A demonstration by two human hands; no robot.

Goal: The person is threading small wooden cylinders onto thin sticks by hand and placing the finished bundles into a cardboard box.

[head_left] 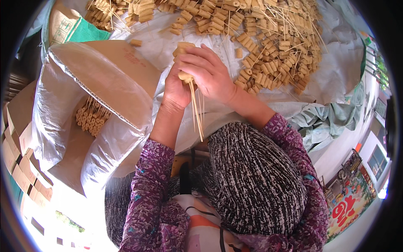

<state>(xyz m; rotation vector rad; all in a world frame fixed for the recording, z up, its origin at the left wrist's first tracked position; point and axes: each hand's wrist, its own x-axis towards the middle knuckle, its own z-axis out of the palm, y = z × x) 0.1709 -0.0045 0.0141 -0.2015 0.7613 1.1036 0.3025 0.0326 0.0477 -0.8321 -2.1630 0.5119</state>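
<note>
A small bundle of skewered tan rolls (183, 47) is gripped between my two hands, above my lap. Its thin wooden sticks (196, 113) stick out below, toward me. My left hand (175, 86) is wrapped round the bundle from the left, its fingers mostly hidden. Over the rolls from the right lies my right hand (210, 73), fingers bent and pressed together against them. Beyond my hands a large heap of the same skewered rolls (277, 46) spreads over a whitish sheet (180, 84).
At my left stands an open cardboard box (105, 75) lined with clear plastic (105, 157); several skewers with rolls (91, 119) lie inside. Single loose rolls (239, 53) rest on the sheet. Folded cartons (25, 168) are stacked at far left. Grey-green sheeting (327, 119) bunches up at right.
</note>
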